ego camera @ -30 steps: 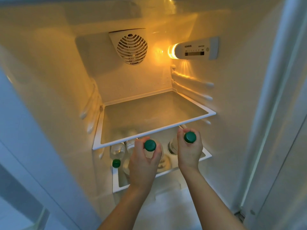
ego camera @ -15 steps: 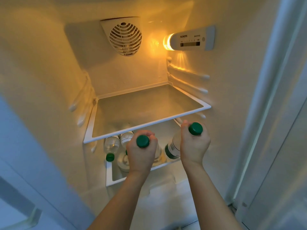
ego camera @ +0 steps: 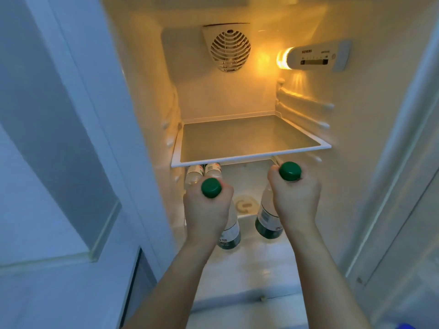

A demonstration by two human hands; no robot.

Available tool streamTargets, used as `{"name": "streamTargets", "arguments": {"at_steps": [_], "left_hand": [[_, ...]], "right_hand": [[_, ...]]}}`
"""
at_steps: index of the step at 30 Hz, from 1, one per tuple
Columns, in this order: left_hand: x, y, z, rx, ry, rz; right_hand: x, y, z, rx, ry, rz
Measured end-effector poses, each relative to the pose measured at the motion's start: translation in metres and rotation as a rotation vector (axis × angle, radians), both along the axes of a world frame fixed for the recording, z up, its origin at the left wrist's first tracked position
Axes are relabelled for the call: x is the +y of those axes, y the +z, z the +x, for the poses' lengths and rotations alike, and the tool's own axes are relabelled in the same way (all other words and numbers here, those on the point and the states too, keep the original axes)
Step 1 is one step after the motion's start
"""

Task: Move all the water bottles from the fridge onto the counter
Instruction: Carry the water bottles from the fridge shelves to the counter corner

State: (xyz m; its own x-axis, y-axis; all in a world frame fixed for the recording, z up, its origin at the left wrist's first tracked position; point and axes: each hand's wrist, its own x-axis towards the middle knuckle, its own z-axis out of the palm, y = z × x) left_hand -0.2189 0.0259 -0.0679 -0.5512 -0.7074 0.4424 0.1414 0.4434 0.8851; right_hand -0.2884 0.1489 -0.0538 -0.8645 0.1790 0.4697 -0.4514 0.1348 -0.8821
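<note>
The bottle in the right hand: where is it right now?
In the head view, right of centre: the right hand grips the bottle by its neck, just below the glass shelf front edge, level with the left hand's bottle.

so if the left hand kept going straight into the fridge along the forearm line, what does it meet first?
Probably the two water bottles standing at the back left under the glass shelf. The left hand, gripping its own bottle, points up toward them. Depth is unclear.

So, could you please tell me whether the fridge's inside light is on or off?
On. The lamp beside the control panel glows orange-yellow and throws warm light on the back wall.
</note>
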Motion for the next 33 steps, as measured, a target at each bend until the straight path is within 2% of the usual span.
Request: {"name": "streamTargets", "arguments": {"at_steps": [7,12,20,24,33], "left_hand": [[-0.004,0.0,0.093,-0.083,0.002,0.047],[-0.013,0.007,0.177,-0.155,0.094,0.103],[-0.044,0.004,0.34,-0.15,0.398,0.153],[-0.049,0.005,0.397,-0.17,0.488,0.167],[-0.032,0.013,0.529,-0.148,0.903,0.232]], "right_hand": [[-0.013,0.004,0.077,-0.025,0.146,0.069],[-0.033,0.005,0.145,-0.03,0.276,0.114],[-0.087,0.001,0.286,-0.021,0.608,0.187],[-0.11,-0.001,0.334,-0.037,0.772,0.183],[-0.169,-0.004,0.446,-0.014,1.246,0.195]]}}
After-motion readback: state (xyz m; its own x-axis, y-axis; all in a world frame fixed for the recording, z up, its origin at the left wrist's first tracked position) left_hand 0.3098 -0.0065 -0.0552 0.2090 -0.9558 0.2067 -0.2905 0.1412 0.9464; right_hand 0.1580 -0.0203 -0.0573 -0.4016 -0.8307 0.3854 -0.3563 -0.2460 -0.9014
